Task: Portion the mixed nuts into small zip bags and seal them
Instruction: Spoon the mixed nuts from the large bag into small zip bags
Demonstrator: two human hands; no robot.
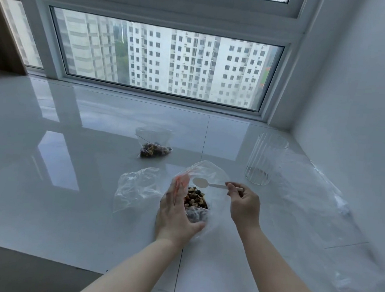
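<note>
- A crumpled, clear plastic zip bag (136, 188) with nothing visible inside is seen lying on the glossy white tiled surface (71, 171), just to the left of the left hand's fingers.
- A small clear zip bag partly filled with mixed nuts (153, 146) is laid flat farther out, beyond the fingertips of both hands and well apart from them.
- The left hand (177, 215) is curled round the side of a large clear plastic bag with a red zip strip (204, 174); the bag's mouth is held open, with the thumb pressed against its near side.
- The brown and dark mixed nuts (194, 198) are seen inside this bag, right beside the left fingers.
- A small pale plastic spoon (201, 183) is pinched by its handle between the thumb and fingers of the right hand (243, 204), its empty bowl held over the bag's mouth.
- A ribbed clear glass tumbler (263, 160) is stood upright beyond the right fingers, apart from them.
- Loose clear plastic bags (315, 200) are spread to the right.
</note>
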